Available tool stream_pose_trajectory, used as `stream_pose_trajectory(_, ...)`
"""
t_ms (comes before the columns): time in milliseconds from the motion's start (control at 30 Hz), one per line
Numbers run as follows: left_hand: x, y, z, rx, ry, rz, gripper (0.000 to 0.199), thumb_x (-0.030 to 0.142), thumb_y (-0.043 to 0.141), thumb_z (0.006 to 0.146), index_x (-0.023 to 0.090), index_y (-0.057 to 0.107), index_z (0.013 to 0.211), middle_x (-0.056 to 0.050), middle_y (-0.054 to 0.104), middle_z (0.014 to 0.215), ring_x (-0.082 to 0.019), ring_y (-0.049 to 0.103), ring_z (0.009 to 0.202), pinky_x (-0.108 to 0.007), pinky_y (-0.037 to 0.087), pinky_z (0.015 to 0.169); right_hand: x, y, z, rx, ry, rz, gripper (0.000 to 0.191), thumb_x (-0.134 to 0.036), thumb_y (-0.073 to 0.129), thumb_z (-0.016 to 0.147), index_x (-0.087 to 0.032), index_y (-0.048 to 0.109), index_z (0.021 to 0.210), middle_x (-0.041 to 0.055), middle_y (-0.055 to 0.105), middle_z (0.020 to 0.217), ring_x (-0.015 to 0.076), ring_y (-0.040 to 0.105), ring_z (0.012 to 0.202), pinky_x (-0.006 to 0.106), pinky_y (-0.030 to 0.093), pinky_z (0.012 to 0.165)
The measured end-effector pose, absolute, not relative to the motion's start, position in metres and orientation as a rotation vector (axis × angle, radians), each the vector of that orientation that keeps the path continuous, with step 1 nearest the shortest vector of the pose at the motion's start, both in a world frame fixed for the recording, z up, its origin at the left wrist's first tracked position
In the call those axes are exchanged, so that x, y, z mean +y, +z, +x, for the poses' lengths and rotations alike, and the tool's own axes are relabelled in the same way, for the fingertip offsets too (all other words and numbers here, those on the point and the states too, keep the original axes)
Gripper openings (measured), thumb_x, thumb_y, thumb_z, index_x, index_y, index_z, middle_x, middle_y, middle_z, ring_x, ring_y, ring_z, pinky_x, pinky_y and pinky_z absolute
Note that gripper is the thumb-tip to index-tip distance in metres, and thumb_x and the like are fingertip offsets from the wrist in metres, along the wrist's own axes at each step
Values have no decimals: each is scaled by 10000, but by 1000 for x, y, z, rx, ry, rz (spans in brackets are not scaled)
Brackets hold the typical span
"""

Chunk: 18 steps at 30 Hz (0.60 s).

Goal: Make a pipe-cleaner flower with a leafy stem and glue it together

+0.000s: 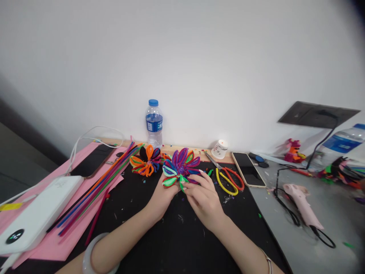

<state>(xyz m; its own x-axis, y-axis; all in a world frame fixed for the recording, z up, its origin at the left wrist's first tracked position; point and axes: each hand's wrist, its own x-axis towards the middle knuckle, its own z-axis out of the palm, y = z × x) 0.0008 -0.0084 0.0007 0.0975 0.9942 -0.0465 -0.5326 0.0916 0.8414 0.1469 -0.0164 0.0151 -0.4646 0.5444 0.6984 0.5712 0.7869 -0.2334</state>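
The white wall [182,57] backs a black mat [182,243], with pink paper [51,253] to the left. On the paper lies a white power bank [42,213]; pale lettering near its far end is too faint to read, and figures on its dark oval display are likewise illegible. The right hand [207,199] has its fingertips closed on the green lower petals of the flower; the left hand [161,196] grips the same piece from below, its fingertips largely hidden. A bottle [154,123] stands upright against the wall, its blue label bearing white characters that cannot be made out. The flower [182,163], multicoloured, is held above the mat, between both hands. Scissors [219,167] with yellow and red handles lie to its right. A small white cup [219,149] beyond them carries dark and reddish print, unreadable.
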Motion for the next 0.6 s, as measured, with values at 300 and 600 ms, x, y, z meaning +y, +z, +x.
stream_pose_trajectory(300, -10, 3, 0, 561, 1297, 647, 397, 17, 466, 600, 218, 552, 932, 1, 622, 856, -147, 581, 797, -321, 432, 795, -20, 17, 144, -2192, -27, -841, 181, -72, 502, 792, -219, 585, 861, -4, 688, 900, 174, 542, 1041, 486, 281, 1032)
stream_pose_trajectory(600, -9, -2, 0, 614, 1285, 635, 148, 98, 534, 699, 194, 556, 809, 15, 608, 753, -137, 579, 784, -284, 435, 746, -23, 20, 140, -2261, 11, -850, 158, -89, 449, 830, -190, 568, 856, 25, 681, 924, 148, 605, 936, 540, 76, 1064)
